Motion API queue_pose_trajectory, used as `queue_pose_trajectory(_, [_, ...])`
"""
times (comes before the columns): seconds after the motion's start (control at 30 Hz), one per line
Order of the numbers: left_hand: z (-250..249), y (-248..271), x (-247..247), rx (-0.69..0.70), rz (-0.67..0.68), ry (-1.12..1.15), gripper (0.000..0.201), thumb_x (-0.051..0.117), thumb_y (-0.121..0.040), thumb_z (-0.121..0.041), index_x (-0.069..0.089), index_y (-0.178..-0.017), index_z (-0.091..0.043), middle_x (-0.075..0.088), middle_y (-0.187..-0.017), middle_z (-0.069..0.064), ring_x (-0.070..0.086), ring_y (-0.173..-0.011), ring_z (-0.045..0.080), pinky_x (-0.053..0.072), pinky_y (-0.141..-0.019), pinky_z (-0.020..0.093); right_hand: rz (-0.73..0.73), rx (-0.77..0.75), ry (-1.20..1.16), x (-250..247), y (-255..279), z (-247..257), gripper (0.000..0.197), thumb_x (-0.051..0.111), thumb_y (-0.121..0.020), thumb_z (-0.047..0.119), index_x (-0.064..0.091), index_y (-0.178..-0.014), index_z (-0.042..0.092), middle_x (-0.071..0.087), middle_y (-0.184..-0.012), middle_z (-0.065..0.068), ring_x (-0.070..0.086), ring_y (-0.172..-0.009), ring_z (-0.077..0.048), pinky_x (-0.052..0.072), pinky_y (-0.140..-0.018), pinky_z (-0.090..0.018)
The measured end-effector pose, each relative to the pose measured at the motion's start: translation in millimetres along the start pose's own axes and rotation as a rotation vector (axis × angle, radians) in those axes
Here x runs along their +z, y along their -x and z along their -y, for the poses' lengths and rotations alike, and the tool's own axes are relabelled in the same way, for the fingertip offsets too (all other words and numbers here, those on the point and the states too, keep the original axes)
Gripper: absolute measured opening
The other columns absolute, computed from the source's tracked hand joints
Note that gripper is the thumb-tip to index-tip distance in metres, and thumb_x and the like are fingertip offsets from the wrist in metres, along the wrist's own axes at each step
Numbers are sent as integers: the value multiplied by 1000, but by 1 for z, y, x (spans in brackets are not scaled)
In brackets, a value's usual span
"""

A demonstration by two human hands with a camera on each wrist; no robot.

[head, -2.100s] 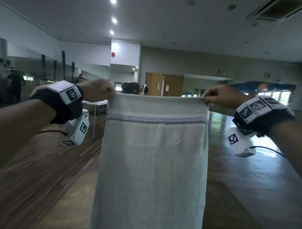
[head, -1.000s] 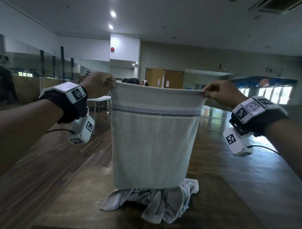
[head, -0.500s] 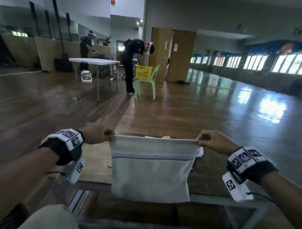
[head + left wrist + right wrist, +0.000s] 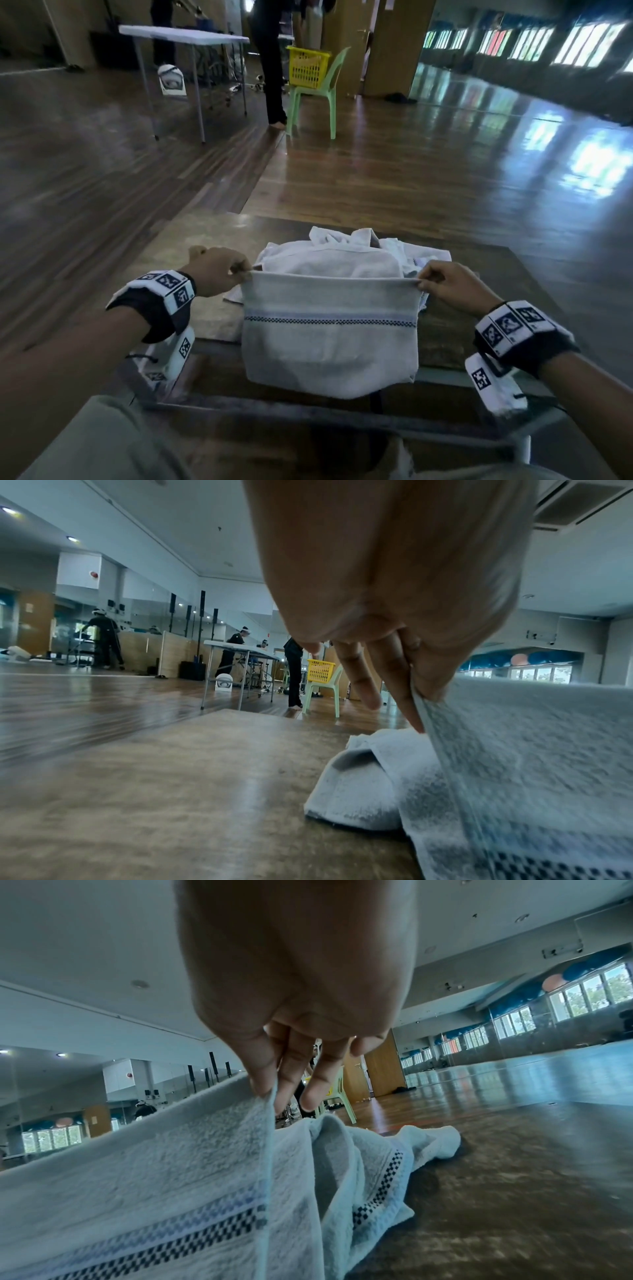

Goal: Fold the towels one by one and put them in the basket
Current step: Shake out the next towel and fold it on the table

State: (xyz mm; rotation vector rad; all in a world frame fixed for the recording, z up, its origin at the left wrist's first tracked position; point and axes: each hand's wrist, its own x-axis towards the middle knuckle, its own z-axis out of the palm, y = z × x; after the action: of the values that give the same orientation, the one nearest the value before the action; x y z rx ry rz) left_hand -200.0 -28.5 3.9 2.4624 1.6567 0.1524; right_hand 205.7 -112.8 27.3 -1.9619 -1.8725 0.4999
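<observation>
A white towel (image 4: 330,337) with a blue band and a dark checked stripe hangs stretched between my two hands over the near edge of the brown table (image 4: 191,246). My left hand (image 4: 219,272) pinches its top left corner; my right hand (image 4: 445,282) pinches the top right corner. The left wrist view shows thumb and fingers (image 4: 394,674) clamping the towel (image 4: 531,750) hem. In the right wrist view my fingertips (image 4: 263,1080) nip the towel (image 4: 154,1164) edge. A rumpled heap of white towels (image 4: 346,253) lies on the table just behind it. No basket for my towels is visible near me.
Wooden floor surrounds the table. Far ahead stand a white folding table (image 4: 185,34), a green plastic chair (image 4: 315,92) carrying a yellow basket (image 4: 306,66), and a person's legs (image 4: 272,68). My knee (image 4: 102,442) shows at the bottom left.
Both hands have come down from face height to table level with the towel still held by its top corners. Its lower half now hangs over the table's near edge.
</observation>
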Motion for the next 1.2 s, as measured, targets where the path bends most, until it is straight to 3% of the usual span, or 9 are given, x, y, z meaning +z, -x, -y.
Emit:
queue_pose_trajectory(0.17, [-2,-35,19,-19,-164,168,8,59,-88,-20,65,-86,-24,70,-89,-3,63,-94,17,14,-72,25,-67,-47,-37,6,-45,4,10,64,-86,9,62,-80,17,65,-81,5,58,-75,-5,46,-72,-16])
queue_pose_trajectory(0.33, [-4,-71,30,-25,-239,286,10,59,-88,-10,67,-92,-7,69,-93,6,61,-93,23,17,-62,18,-72,-28,70,11,-92,-6,5,66,-84,21,64,-80,25,65,-84,13,61,-90,-15,44,-93,-43])
queue_pose_trajectory(0.43, [5,-91,41,-34,-154,298,15,59,-88,-24,66,-95,-13,64,-98,-4,57,-95,15,25,-78,13,33,-2,84,16,-115,-12,10,68,-81,25,63,-76,32,65,-84,17,62,-93,-14,39,-99,-52])
queue_pose_trajectory(0.47, [10,-97,46,-26,-108,301,17,59,-87,-30,65,-94,-16,65,-99,-4,58,-97,17,31,-90,21,67,6,77,18,-121,-14,12,68,-80,25,63,-74,34,68,-89,13,62,-96,-15,39,-100,-52])
queue_pose_trajectory(0.63, [20,-111,61,-18,23,279,6,60,-88,-31,62,-85,-27,66,-97,-6,58,-98,19,41,-96,44,210,17,0,25,-136,-10,21,66,-83,8,60,-75,26,68,-106,-8,61,-103,-21,42,-102,-43])
queue_pose_trajectory(0.8, [25,-111,66,-32,20,320,10,63,-85,-36,59,-77,-32,63,-90,-12,60,-99,18,38,-99,49,254,-8,16,27,-139,-10,17,65,-85,12,62,-76,26,65,-86,5,58,-87,-12,41,-86,-29])
queue_pose_trajectory(0.97, [19,-104,52,41,-38,373,13,64,-87,-22,68,-89,-9,67,-93,3,60,-87,19,48,-82,35,251,-15,-5,20,-133,-4,18,67,-83,7,65,-73,23,64,-81,7,56,-77,-1,39,-69,-13])
queue_pose_trajectory(1.1, [16,-96,39,68,-122,396,8,65,-85,-13,67,-87,-5,66,-86,6,59,-79,21,47,-72,33,246,-21,-8,11,-127,6,12,69,-80,6,70,-77,17,67,-83,5,56,-79,-1,40,-75,-20])
queue_pose_trajectory(1.2, [15,-91,29,70,-193,445,3,67,-83,-9,68,-83,-6,63,-80,2,56,-73,18,42,-63,15,240,-31,23,4,-123,14,12,70,-79,10,71,-76,21,68,-84,3,57,-80,-4,40,-77,-26])
